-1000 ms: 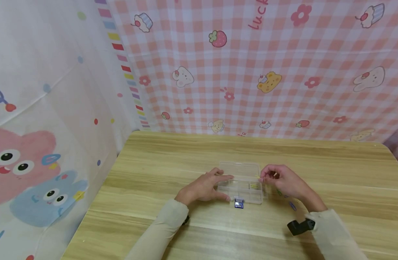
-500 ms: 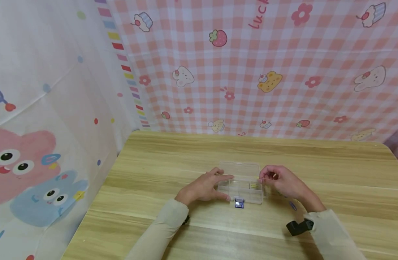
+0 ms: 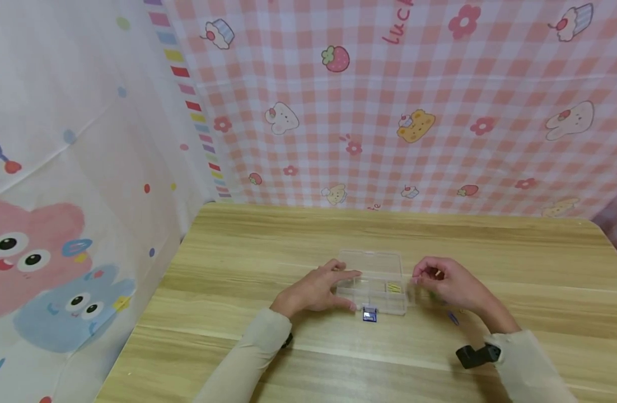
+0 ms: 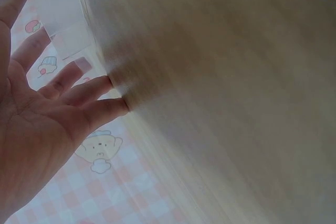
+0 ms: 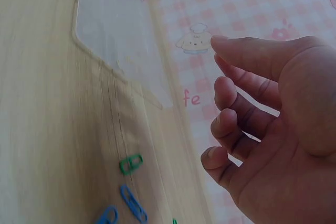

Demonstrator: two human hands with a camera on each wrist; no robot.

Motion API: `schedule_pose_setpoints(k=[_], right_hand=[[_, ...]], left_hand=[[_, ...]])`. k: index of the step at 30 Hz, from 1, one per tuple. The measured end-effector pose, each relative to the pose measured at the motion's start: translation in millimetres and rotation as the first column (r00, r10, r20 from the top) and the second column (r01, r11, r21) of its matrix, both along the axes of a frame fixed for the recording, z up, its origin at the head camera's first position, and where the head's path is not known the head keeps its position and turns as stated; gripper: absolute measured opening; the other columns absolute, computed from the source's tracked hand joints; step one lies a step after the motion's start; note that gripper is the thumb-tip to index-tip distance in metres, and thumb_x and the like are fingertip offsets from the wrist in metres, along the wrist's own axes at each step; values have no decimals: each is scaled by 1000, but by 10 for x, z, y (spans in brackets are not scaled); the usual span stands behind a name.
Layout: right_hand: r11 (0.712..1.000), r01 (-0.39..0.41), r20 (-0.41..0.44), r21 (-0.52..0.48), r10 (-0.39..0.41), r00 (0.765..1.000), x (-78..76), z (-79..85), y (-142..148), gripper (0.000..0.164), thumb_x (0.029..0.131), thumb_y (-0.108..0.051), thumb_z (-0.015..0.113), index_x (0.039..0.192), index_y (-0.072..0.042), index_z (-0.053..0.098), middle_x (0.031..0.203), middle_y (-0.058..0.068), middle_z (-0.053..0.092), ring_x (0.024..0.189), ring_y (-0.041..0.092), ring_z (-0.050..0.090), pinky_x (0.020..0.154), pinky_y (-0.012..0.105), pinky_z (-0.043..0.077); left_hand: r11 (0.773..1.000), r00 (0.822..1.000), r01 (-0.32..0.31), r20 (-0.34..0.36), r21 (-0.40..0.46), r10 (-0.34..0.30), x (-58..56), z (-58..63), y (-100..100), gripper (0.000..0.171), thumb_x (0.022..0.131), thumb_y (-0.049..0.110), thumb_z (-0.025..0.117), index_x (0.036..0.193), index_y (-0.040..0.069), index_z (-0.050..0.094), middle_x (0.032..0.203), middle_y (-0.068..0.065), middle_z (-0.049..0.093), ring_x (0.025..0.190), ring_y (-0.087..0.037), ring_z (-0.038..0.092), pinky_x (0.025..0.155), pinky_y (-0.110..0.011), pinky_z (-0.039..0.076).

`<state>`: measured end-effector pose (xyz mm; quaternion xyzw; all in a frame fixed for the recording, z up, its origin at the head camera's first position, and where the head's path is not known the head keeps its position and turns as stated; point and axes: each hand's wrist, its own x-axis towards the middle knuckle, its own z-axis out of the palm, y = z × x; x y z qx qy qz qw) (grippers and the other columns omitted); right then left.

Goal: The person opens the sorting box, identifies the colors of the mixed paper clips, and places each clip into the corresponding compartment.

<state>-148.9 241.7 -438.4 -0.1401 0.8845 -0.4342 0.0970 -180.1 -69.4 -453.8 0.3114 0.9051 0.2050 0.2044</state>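
Observation:
A clear plastic compartment box (image 3: 371, 299) lies on the table with its lid (image 3: 371, 263) laid back on the far side. Its back right compartment holds several yellow clips (image 3: 394, 287). My left hand (image 3: 316, 286) spans the box's left end, thumb by the front edge and index finger along the hinge side. In the left wrist view, two outstretched fingertips (image 4: 126, 106) rest on the tabletop. My right hand (image 3: 447, 282) hovers just right of the box, thumb and fingers loosely bent. Nothing shows between those fingers in the right wrist view.
Right of the box, below my right hand, lie loose paper clips: a green one (image 5: 131, 163), a blue one (image 5: 133, 203) and another blue one (image 5: 107, 216). A small blue-bordered piece (image 3: 369, 314) sits at the box's front edge. A patterned cloth (image 3: 298, 84) hangs behind the table.
My right hand has moved right, away from the box's edge, and the yellow clip at its fingertips is gone from them. More yellow shows in the compartment. My left hand stays put.

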Motion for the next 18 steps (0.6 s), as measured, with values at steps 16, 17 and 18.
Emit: schedule_pose_setpoints(k=[16, 17, 18], right_hand=[[999, 40, -60, 20, -39, 997, 187, -17, 486, 6, 96, -12, 65, 95, -6, 66, 81, 0, 55, 68, 9, 47, 56, 25, 42], [998, 51, -57, 25, -49, 997, 197, -21, 518, 6, 96, -12, 65, 95, -6, 66, 81, 0, 56, 69, 9, 47, 55, 25, 42], [998, 61, -49, 26, -60, 997, 207, -26, 548, 6, 96, -12, 65, 96, -6, 66, 82, 0, 56, 69, 9, 47, 55, 25, 42]], left_hand=[[1000, 1000, -2, 5, 10, 2, 8, 10, -1, 73, 87, 55, 69, 151, 35, 41, 156, -6, 34, 134, -27, 46, 111, -46, 40], [1000, 1000, -2, 4, 9, 2, 8, 9, -1, 73, 87, 55, 69, 151, 35, 41, 156, -6, 34, 134, -27, 46, 111, -46, 40], [1000, 1000, -2, 4, 9, 2, 7, 9, -1, 73, 87, 55, 69, 151, 35, 41, 156, -6, 34, 135, -27, 45, 111, -46, 39]])
